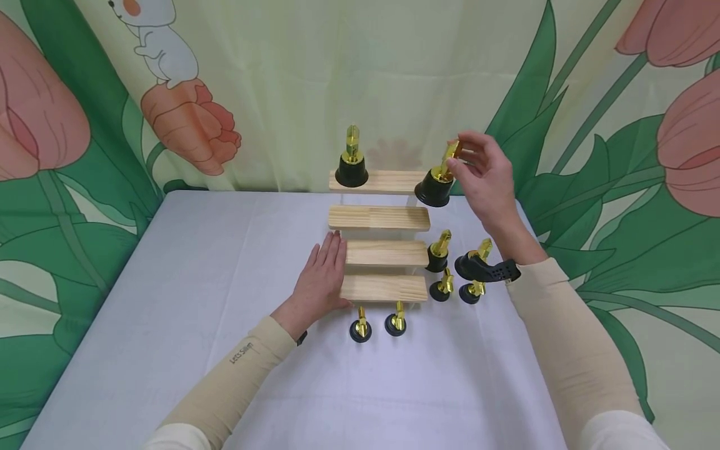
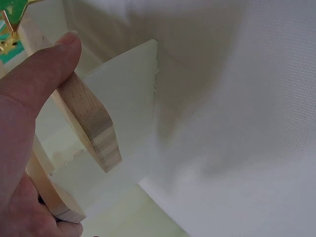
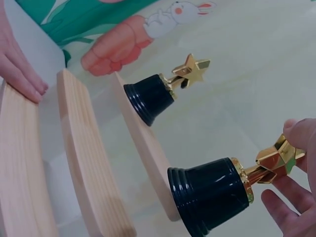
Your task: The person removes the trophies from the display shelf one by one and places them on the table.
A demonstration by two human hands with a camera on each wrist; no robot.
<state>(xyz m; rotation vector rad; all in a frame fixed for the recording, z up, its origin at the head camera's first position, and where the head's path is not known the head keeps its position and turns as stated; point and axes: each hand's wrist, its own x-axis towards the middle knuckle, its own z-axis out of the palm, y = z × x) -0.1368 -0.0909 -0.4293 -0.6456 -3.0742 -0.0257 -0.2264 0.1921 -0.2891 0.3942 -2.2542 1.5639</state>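
Note:
My right hand (image 1: 488, 181) pinches the golden star top of a large black-based trophy (image 3: 212, 195). The trophy leans slightly at the right end of the top wooden shelf board (image 1: 390, 181); whether its base touches the wood I cannot tell. A matching star trophy (image 1: 352, 167) stands upright on that board's left part. My left hand (image 1: 319, 278) lies along the left side of the stepped rack, its fingers straight. In the left wrist view its thumb presses a board's edge (image 2: 89, 113). Lower boards (image 1: 379, 218) carry no trophies.
Right of the rack, on the white-covered table (image 1: 225, 262), stand several trophies, including a medium one (image 1: 437, 256) and a smaller one (image 1: 441, 289). Two small trophies, left (image 1: 360, 330) and right (image 1: 396, 324), stand in front. A printed curtain (image 1: 281, 94) hangs behind.

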